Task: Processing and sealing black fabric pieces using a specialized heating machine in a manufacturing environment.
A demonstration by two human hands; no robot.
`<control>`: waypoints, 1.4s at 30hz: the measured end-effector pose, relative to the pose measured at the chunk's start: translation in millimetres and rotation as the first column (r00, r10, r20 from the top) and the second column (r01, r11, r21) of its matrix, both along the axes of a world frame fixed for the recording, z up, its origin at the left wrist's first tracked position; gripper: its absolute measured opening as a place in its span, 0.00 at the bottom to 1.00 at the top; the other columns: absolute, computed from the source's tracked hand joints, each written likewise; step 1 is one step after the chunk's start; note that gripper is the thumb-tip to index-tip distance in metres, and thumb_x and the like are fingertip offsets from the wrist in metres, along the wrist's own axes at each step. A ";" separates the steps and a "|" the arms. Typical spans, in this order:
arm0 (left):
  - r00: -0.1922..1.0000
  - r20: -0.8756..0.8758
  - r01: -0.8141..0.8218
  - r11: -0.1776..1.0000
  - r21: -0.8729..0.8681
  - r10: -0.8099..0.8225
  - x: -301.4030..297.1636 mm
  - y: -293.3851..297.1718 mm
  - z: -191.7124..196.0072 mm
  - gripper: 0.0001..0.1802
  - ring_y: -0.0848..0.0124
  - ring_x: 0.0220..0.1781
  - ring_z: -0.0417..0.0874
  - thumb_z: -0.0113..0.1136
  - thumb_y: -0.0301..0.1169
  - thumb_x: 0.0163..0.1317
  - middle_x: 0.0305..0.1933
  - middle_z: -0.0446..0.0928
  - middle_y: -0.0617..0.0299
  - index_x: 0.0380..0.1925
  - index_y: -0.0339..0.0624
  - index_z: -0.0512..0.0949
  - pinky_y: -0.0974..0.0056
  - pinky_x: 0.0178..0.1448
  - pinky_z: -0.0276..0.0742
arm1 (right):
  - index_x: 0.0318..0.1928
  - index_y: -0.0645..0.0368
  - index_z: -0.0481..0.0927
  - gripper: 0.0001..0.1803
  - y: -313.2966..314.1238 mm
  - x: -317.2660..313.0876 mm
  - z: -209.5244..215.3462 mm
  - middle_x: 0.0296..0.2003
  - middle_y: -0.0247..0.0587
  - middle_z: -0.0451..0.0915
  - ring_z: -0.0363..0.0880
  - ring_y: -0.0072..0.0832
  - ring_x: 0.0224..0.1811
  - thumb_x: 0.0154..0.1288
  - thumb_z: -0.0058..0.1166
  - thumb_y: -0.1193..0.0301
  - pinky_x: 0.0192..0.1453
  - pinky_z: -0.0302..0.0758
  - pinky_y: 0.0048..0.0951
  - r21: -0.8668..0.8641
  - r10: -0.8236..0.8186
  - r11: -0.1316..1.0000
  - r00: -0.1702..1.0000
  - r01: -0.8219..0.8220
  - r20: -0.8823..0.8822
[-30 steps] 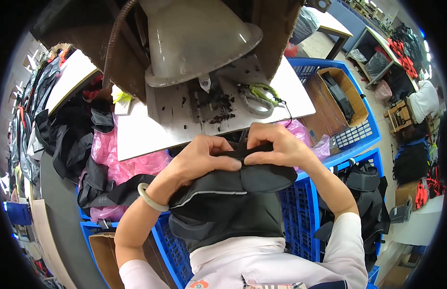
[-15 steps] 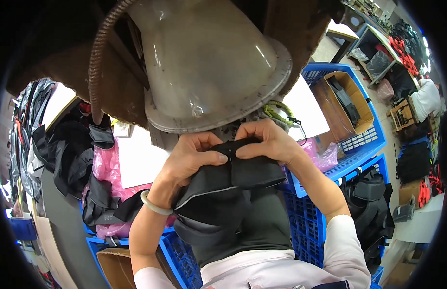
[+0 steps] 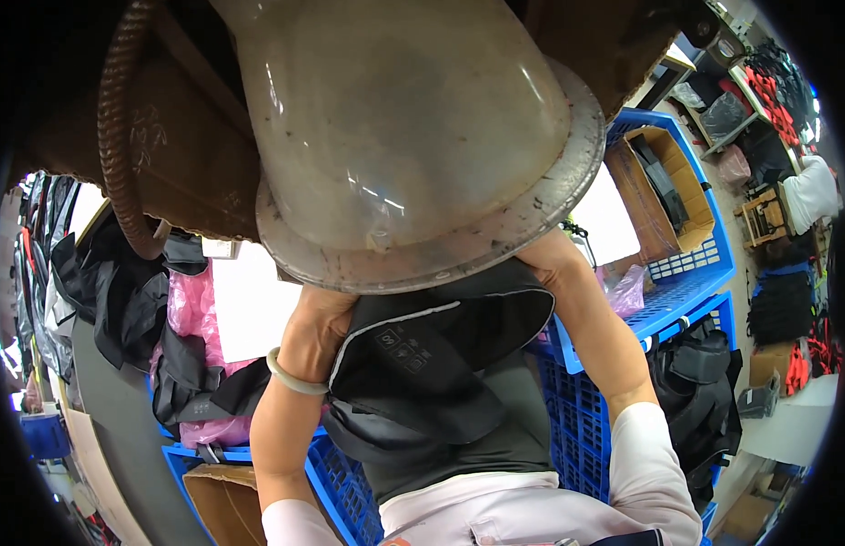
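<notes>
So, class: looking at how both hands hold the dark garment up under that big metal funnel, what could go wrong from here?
1. The metal funnel hides the fingers of the left hand and right hand, so a pinch or knock against its rim could go unseen.
2. The dark garment hangs loose toward the blue crate; its folds might snag on the crate's grid.

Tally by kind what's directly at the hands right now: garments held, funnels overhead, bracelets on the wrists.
Dark garment, held by left hand and right hand: 1
Metal funnel: 1
Pale bracelet: 1
Total: 3
</notes>
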State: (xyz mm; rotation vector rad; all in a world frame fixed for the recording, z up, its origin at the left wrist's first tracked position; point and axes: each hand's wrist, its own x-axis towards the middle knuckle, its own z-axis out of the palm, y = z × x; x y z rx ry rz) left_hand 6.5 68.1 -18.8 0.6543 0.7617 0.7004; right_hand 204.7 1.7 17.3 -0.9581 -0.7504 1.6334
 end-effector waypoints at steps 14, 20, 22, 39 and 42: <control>0.993 0.013 -0.116 0.987 0.110 0.115 16.3 5.9 0.9 0.15 0.69 0.29 0.78 0.61 0.18 0.45 0.29 0.77 0.58 0.37 0.36 0.75 0.69 0.36 0.77 | 0.35 0.69 0.79 0.11 12.2 2.8 -19.0 0.29 0.38 0.79 0.77 0.20 0.29 0.48 0.59 0.78 0.33 0.75 0.19 0.062 -0.089 0.995 0.991 0.083 0.101; 0.986 -0.158 0.024 0.990 -0.139 -0.046 -20.3 -20.5 25.6 0.06 0.76 0.15 0.71 0.55 0.27 0.58 0.18 0.71 0.61 0.24 0.39 0.70 0.75 0.17 0.66 | 0.34 0.62 0.79 0.13 -78.7 33.1 25.7 0.27 0.34 0.77 0.76 0.20 0.30 0.44 0.62 0.73 0.34 0.72 0.20 -0.002 -0.353 0.919 0.826 0.394 0.440; 0.985 -0.173 0.003 0.988 -0.151 -0.029 -11.1 -42.9 25.3 0.10 0.76 0.17 0.72 0.53 0.30 0.62 0.18 0.70 0.62 0.24 0.39 0.70 0.75 0.20 0.68 | 0.28 0.62 0.75 0.11 -144.1 74.7 43.7 0.25 0.32 0.71 0.69 0.19 0.27 0.40 0.55 0.71 0.31 0.65 0.18 0.188 -0.343 0.939 0.726 0.289 0.596; 0.846 -0.458 0.518 0.628 0.581 -0.273 26.6 -161.0 -54.3 0.25 0.73 0.43 0.75 0.65 0.40 0.52 0.43 0.76 0.55 0.45 0.33 0.73 0.68 0.47 0.71 | 0.41 0.67 0.77 0.17 -239.7 56.3 -23.0 0.37 0.38 0.80 0.78 0.26 0.38 0.48 0.61 0.77 0.46 0.74 0.26 0.234 -0.708 0.706 0.653 0.669 0.269; 0.671 -0.172 0.742 0.656 0.140 -0.722 44.0 -227.2 -16.5 0.15 0.79 0.39 0.74 0.62 0.32 0.56 0.34 0.76 0.66 0.40 0.34 0.76 0.72 0.44 0.70 | 0.38 0.65 0.78 0.12 -248.7 121.0 11.9 0.34 0.38 0.80 0.79 0.26 0.34 0.54 0.59 0.72 0.42 0.75 0.25 0.358 -0.825 0.564 0.489 0.745 0.284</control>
